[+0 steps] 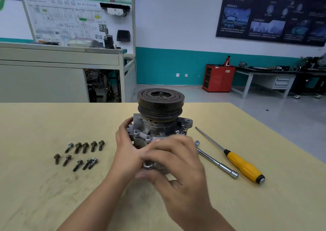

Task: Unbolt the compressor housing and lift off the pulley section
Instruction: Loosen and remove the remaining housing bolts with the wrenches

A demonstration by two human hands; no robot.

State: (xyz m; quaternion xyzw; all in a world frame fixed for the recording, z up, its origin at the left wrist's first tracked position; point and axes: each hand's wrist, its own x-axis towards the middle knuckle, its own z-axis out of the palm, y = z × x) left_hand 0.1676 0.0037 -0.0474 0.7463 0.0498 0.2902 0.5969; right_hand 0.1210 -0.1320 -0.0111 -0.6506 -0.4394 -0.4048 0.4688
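On the left of the worktop [35,186], ten bolts [78,147] lie in two loose rows, well apart from the work. I judge they were set out that way so none rolls off or gets lost. In the middle the compressor housing [155,133] stands on end with the pulley [160,103] on top, which leaves that section free to come straight upward. The left hand [126,147] wraps its fingers [127,123] round the housing's left side, apparently to steady it. The right hand [176,162] lies across the near side with fingers curled. It is blurred, so I cannot tell whether it grips the metal or only rests there. To the right, a socket wrench [217,162] and a yellow-handled screwdriver [245,165] lie side by side, untouched and near enough to reach. With so many bolts out, the unbolting looks nearly or fully done, and the lift is probably next.
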